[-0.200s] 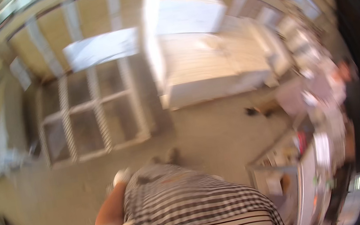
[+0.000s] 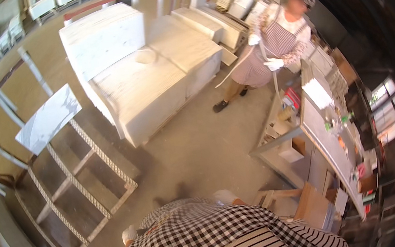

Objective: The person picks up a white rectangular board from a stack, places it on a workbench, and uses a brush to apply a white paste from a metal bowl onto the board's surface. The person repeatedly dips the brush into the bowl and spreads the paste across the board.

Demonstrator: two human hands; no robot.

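Note:
My left hand [image 2: 129, 234], in a white glove, hangs low beside my black-and-white checked apron [image 2: 197, 225]. It touches nothing that I can see, and its fingers are too small to make out. On the other side of the apron my right hand [image 2: 226, 197], also white-gloved, is partly hidden by the cloth. Its fingers do not show clearly either. Nearest to my left hand is a low metal frame rack [image 2: 88, 240] with rope-wrapped bars. A white, grey-veined slab [image 2: 51, 120] lies across the rack's bars.
Large stacks of pale slabs [image 2: 162, 93] stand ahead. At right a co-worker [image 2: 268, 51] in white gloves and an apron holds a long pale strip [image 2: 269, 56]. A cluttered workbench [image 2: 320, 141] stands close on my right, with a wooden board [image 2: 314, 205] beside it.
My view has swung to the right and sharpened, so the rack and stacks sit farther left. My right hand has come into view. The co-worker now appears upright, higher up.

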